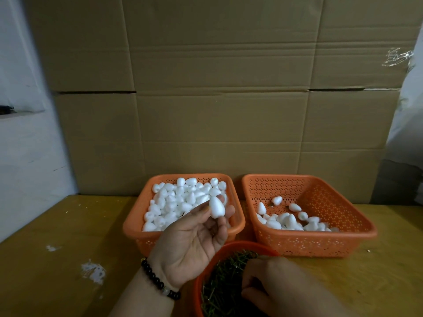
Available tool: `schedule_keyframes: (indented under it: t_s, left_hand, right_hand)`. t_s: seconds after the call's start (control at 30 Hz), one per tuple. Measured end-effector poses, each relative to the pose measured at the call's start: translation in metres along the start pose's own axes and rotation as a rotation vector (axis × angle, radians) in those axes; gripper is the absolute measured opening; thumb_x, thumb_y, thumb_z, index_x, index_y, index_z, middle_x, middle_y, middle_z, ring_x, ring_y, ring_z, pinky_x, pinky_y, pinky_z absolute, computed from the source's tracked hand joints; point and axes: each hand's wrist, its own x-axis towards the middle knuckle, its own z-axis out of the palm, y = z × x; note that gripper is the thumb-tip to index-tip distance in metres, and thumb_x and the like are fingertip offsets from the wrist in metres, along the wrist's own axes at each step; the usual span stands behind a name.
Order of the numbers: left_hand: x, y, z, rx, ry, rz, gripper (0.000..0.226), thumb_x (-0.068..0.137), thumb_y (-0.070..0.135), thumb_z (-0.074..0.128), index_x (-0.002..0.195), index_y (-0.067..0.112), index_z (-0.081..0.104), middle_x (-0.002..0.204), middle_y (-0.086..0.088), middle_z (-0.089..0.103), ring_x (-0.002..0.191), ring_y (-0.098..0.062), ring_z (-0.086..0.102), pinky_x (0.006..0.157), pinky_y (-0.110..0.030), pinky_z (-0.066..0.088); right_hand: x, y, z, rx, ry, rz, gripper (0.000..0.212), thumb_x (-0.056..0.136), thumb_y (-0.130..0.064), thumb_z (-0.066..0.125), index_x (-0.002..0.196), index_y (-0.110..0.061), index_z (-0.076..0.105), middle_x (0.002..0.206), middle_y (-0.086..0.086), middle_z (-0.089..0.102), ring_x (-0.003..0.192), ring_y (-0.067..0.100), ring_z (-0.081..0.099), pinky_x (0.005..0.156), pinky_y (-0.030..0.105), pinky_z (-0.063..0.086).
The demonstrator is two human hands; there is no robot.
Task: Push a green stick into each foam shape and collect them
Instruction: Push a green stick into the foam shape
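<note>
Left hand (194, 243) raised palm-up at centre, wrist with dark bead bracelet (159, 282). Thumb and fingertips pinch one white foam shape (217, 207), narrow end up, in front of the full left basket (137, 221) at 11 o'clock. Right hand (281, 287) low at 5 o'clock, fingers curled down into the green sticks (220, 284) in the orange bowl (238, 244); whether they hold one, cannot tell. Right basket (325, 244) at 1 o'clock, partly filled.

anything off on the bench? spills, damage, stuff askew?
Nothing spilled or tipped. Both orange baskets sit upright with the foam shapes inside. Only oddities: white scuffs or residue on the yellow tabletop at left, and crumpled clear tape on the cardboard backdrop at upper right.
</note>
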Motion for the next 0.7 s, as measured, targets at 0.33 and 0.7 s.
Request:
schedule_keyframes:
  t_s: [0.33,0.7]
  left_hand:
    - [-0.005,-0.006,0.011,-0.09,-0.114,-0.063,0.045,0.065,-0.007,0.073,0.109,-0.009,0.066,0.118,-0.029,0.062,0.087,-0.033,0.071,0.066,-0.036,0.061]
    - [0.004,-0.015,0.003,-0.004,0.037,-0.058,0.036,0.074,0.01,0.068,0.111,0.005,0.071,0.114,-0.017,0.068,0.076,-0.021,0.067,0.063,-0.031,0.056]
  right_hand:
    - [-0.004,0.001,-0.008,0.051,0.058,0.075,0.02,0.083,-0.048,0.061,0.075,-0.038,0.047,0.074,-0.014,0.058,0.072,0.002,0.057,0.065,0.016,0.047]
    - [-0.003,-0.001,-0.007,0.111,0.132,0.104,0.012,0.09,-0.041,0.056,0.095,-0.032,0.051,0.086,-0.007,0.066,0.078,0.004,0.062,0.074,0.025,0.052]
